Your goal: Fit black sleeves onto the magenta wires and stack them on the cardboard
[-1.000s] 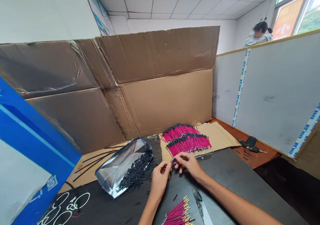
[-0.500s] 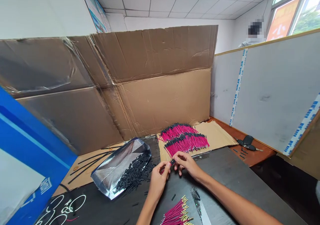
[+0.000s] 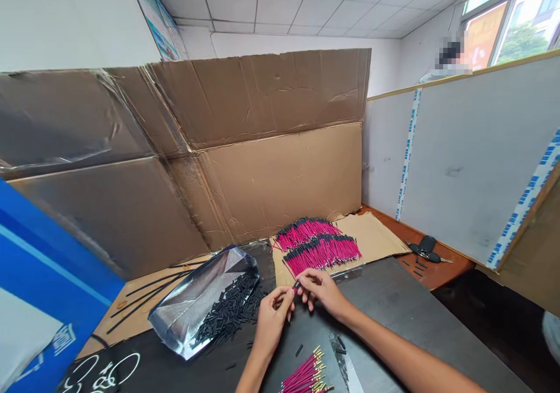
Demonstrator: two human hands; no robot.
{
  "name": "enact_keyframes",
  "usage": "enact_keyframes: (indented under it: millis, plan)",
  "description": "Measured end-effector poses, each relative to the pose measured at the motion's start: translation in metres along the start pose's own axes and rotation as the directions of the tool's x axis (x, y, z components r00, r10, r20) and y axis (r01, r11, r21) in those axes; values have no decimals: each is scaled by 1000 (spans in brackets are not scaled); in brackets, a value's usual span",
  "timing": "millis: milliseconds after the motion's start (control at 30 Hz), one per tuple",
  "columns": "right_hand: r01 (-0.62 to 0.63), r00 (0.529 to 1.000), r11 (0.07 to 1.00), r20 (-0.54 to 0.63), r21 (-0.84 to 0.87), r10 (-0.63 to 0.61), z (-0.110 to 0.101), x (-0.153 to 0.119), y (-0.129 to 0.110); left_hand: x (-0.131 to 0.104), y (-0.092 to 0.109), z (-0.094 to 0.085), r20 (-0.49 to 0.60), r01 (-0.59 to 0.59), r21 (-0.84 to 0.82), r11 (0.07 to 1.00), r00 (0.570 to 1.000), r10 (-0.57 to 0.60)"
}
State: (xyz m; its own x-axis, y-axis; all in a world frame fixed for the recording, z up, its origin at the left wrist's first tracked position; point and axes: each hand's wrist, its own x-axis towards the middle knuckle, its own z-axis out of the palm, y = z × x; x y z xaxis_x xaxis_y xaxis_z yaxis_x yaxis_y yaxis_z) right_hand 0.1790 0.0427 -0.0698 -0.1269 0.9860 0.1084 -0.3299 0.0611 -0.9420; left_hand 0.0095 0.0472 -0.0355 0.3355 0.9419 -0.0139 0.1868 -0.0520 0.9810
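My left hand (image 3: 272, 318) pinches a short pink wire, mostly hidden by the fingers. My right hand (image 3: 321, 291) meets it from the right, its fingers closed on a small black sleeve (image 3: 297, 285) at the wire's end. Just behind the hands, rows of pink wires with black ends (image 3: 322, 251) lie on a flat cardboard sheet. Nearer the front edge is a bundle of pink wires with gold tips (image 3: 308, 372). Left of my hands, a pile of short black tubes (image 3: 231, 308) spills from an open silver bag (image 3: 186, 311).
A tall cardboard panel (image 3: 280, 171) stands behind the table. White cable loops (image 3: 105, 375) lie at the front left. Keys (image 3: 429, 250) and a few black bits rest at the right. Beyond the grey partition (image 3: 455, 165) a person's blurred head shows.
The view has shifted slightly, so most things appear a little further left. Both hands remain together at the small black sleeve, with the fingers slightly moved.
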Motion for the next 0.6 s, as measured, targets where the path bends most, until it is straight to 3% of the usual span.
enact_keyframes:
  millis: [467,600]
  plan:
    - [-157,967,974,226,160,119,-7,-8,-11,-5,5,-2,106,45,-85,995,994,-36]
    - [-137,976,978,190,160,105,-2,-7,-11,-3,4,-3,77,32,-90,995,997,-25]
